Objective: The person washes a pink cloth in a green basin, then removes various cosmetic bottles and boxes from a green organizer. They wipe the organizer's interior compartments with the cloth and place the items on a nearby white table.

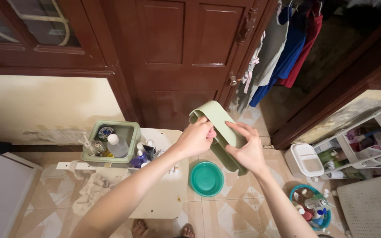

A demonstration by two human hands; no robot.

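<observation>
I hold a pale green plastic tray [219,117] up in the air in front of a dark wooden door, tilted on its side. My left hand [196,137] grips its near edge, fingers curled over the rim. My right hand [245,147] grips the tray's lower right part, thumb on its outer face. Both hands touch each other at the tray's middle. Below them on the tiled floor lies a round teal basin [206,178].
A green bin [131,132] with bottles sits on a low white table [166,194] at the left. A white lidded box [304,159], a white shelf rack [362,145], a teal basket [311,207] with bottles and a white crate [373,207] stand at right. Clothes [283,48] hang above.
</observation>
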